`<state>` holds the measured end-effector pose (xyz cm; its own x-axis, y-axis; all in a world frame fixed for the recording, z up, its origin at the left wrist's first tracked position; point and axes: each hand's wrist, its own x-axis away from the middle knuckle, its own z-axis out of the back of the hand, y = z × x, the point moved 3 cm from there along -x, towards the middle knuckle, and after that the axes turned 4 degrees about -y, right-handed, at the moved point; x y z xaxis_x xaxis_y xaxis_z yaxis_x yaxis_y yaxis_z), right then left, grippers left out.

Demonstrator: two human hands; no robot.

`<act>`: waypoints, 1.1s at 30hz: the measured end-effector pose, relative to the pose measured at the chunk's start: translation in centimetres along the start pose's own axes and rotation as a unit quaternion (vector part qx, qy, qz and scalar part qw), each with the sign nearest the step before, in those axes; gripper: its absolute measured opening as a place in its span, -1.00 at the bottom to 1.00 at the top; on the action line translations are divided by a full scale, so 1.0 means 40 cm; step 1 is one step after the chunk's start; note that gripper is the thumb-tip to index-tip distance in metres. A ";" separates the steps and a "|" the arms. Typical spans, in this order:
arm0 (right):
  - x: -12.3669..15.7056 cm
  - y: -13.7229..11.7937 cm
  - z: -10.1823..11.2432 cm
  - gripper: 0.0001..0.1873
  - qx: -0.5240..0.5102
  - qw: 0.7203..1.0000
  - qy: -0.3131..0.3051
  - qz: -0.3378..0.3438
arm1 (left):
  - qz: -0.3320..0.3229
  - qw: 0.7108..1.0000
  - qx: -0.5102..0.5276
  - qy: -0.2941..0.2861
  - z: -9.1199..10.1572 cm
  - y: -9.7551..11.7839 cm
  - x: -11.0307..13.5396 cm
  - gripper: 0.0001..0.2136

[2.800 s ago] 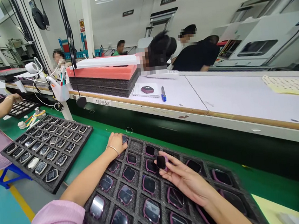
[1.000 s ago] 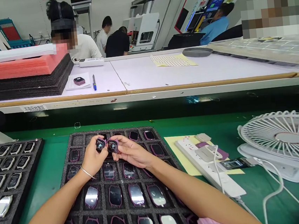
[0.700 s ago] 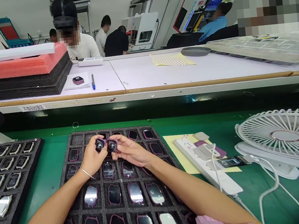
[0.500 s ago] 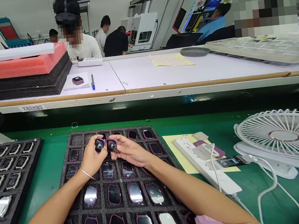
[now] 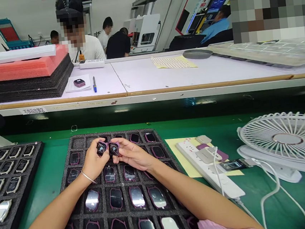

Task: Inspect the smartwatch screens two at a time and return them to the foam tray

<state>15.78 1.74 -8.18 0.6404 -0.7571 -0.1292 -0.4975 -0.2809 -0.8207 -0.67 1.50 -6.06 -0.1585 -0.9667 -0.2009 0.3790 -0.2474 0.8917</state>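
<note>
My left hand [image 5: 92, 162] pinches a purple watch body [image 5: 101, 148] with a lit screen. My right hand [image 5: 135, 155] pinches a second purple watch body [image 5: 113, 149], also lit. Both watches are held side by side above the far rows of a black foam tray [image 5: 104, 202]. The tray's pockets hold several purple watch bodies with dark or reflective screens. A thin bracelet circles my left wrist.
A second black foam tray [image 5: 7, 179] of watch bodies lies at the left. A white power strip [image 5: 214, 175] with plugs and cables and a white fan [image 5: 284, 143] lie at the right on the green mat. Behind, a raised white shelf [image 5: 191, 73] carries stacked foam, a pen and paper. Other people work beyond it.
Earlier I reached into the tray from the left with each hand on a watch. Since then the view has turned to face the tray, and both hands hold lit watches together, nearly still.
</note>
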 end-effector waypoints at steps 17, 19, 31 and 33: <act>0.003 -0.003 -0.004 -0.54 0.010 1.000 0.009 -0.003 | -0.003 1.000 0.000 0.001 0.001 0.000 0.002 -0.66; 0.002 -0.002 -0.003 -0.52 0.013 1.000 0.013 -0.005 | -0.001 1.000 0.000 0.005 0.001 -0.001 0.001 -0.66; 0.001 -0.003 -0.006 -0.53 0.010 1.000 0.014 -0.003 | -0.003 1.000 0.013 0.006 0.001 0.000 -0.001 -0.66; 0.000 -0.004 -0.007 -0.52 0.012 1.000 0.013 -0.003 | -0.001 1.000 0.017 0.011 0.001 0.000 -0.002 -0.65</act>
<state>15.70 1.61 -7.91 0.6281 -0.7704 -0.1095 -0.4784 -0.2713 -0.8352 -0.70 1.58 -6.01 -0.1394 -0.9675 -0.2108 0.3476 -0.2471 0.9045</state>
